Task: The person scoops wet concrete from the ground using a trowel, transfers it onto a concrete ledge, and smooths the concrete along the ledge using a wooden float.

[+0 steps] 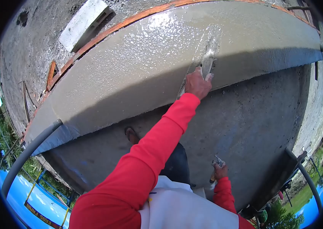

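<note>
My left hand (198,83), in a red sleeve, is closed around a long, narrow concrete float (208,57) coated in grey cement. The float lies against wet concrete (138,76), leaving ridged marks around its far end. Lower down, near my body, my right hand (220,171) grips a small trowel (212,177) by its wooden handle. Cement covers the trowel's metal end, and its full shape is hidden by the fingers. This hand is held above the hardened grey floor (253,126), away from the wet band.
A reddish form board (104,34) edges the wet concrete, with a concrete block (85,24) beyond it. Dark curved pipes (28,152) rise at the left and right (309,183). My foot (131,134) stands near the concrete's edge. A sign (42,215) is at lower left.
</note>
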{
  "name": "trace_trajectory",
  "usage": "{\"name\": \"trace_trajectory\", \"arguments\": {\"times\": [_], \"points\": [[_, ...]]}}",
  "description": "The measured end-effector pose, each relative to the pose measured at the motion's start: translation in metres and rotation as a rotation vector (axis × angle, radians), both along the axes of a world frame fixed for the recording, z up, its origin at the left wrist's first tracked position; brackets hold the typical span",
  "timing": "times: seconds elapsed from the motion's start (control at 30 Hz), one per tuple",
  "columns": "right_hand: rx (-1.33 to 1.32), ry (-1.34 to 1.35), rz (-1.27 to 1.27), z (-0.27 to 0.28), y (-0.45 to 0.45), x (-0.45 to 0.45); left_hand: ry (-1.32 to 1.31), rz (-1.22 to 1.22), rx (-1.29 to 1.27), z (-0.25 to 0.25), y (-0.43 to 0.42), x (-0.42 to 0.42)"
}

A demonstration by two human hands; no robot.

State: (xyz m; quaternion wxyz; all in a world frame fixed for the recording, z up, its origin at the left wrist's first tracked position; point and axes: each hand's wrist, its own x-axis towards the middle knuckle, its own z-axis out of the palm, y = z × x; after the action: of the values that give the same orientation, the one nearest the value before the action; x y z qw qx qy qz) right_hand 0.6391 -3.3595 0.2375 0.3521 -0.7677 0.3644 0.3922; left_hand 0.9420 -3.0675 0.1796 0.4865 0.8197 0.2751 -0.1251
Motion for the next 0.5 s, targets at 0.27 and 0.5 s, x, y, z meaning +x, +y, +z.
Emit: {"name": "trace_trajectory", "arguments": {"times": [0.27,0.5], "points": [[-0.017,-0.096,0.33,-0.007,0.025,0.041,0.022,0.338,0.094,0.011,0.173,-0.105],[-0.003,-0.122,0.611,-0.021,0.05,0.046,-0.015,0.566,0.391,0.014,0.337,-0.256]]}}
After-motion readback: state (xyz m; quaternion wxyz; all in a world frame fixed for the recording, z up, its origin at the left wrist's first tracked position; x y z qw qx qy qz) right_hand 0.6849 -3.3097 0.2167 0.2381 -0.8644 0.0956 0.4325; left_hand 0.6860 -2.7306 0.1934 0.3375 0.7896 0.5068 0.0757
